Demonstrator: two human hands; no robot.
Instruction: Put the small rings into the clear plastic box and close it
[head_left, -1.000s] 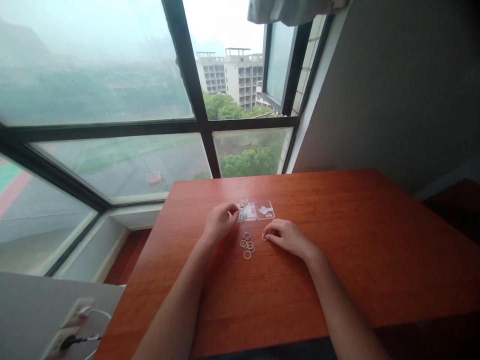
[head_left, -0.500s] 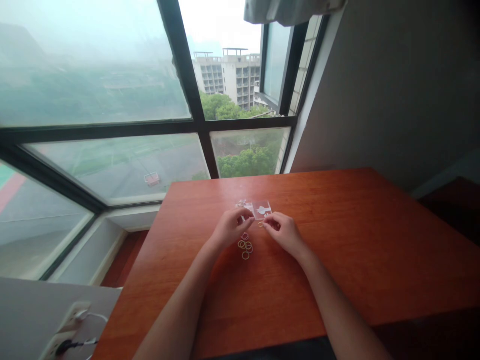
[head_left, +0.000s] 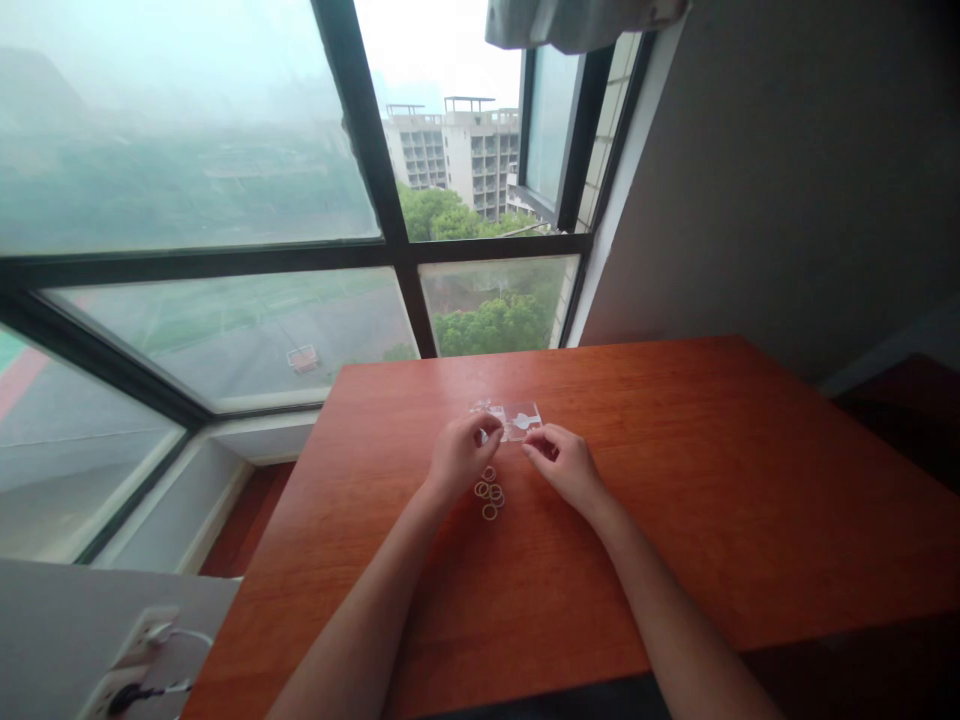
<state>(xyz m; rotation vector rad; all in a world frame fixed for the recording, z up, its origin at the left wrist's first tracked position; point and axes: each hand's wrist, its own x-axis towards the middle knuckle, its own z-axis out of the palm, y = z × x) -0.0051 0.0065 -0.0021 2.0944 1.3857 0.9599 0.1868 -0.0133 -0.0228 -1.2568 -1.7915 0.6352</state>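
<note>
My left hand (head_left: 465, 452) is closed in a pinch at the near left side of a small clear plastic packet with white print (head_left: 523, 420). Whether its fingertips hold anything is hard to see. On the other side, my right hand (head_left: 564, 462) pinches thumb and forefinger together at the packet's near right edge. Anything between those fingers is too small to make out. Several small pale rings (head_left: 490, 512) lie in a loose cluster on the table, just below and between the hands. Some small shiny bits (head_left: 481, 406) show behind my left hand.
The reddish-brown wooden table (head_left: 712, 480) reaches toward a large dark-framed window (head_left: 405, 250), with one pane swung outward. A grey wall (head_left: 750, 200) stands at the right. At lower left, plugs and cables sit in wall sockets (head_left: 139, 640).
A small yellowish ring at my right fingertips no longer shows. My right hand has shifted slightly left and up toward the packet. My left hand stays nearly in place.
</note>
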